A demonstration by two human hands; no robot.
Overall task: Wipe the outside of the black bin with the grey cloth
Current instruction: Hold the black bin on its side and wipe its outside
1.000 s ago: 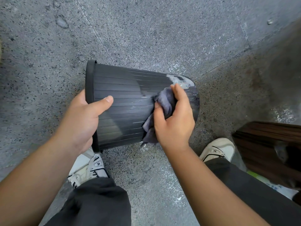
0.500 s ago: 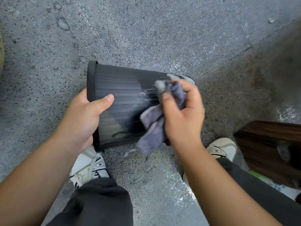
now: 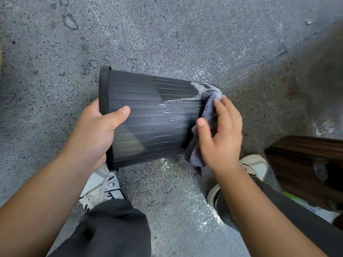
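Across the floor lies the streaked black bin, left hand clutching its rim, right hand pinning grey cloth.

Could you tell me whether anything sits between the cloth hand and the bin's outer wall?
Only the grey cloth itself: the right hand presses it against the black bin near its base. Nothing else visible intervenes.

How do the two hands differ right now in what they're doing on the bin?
The left hand grips the black bin at its rim end, thumb across the ribbed side; the right hand is at the base end. The left hand touches the bin bare; the right hand presses the grey cloth against it. The left hand is curled closed around the rim; the right hand's fingers are spread flatter over the cloth. Both are on the bin, which lies sideways above the floor.
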